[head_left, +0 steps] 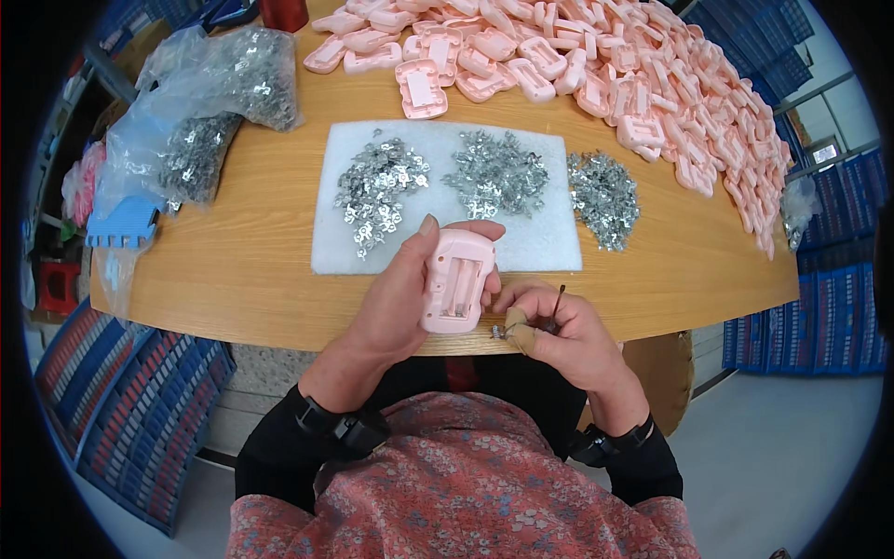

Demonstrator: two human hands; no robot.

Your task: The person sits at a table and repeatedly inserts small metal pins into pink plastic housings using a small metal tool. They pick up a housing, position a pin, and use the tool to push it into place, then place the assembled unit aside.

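Note:
My left hand (pixel 396 293) is closed around a pink plastic housing (pixel 458 282), its battery compartment facing up. At the lower end of the compartment there is a bit of shiny metal. Close to the housing's lower right side, my right hand (pixel 568 331) pinches a small metal battery contact (pixel 498 332) between thumb and forefinger. Tan covers (pixel 523 335) wrap those fingertips. A thin dark rod (pixel 561 296) sticks up from the same hand; the rest of that tool is hidden by the fingers.
Metal contact pieces lie in two piles (pixel 382 186) on a white foam sheet (pixel 447 253), with another pile (pixel 605 200) on the wooden table (pixel 270 242) to its right. Pink housings (pixel 643 93) are heaped at the back and right. Clear bags (pixel 200 140) of metal parts sit left.

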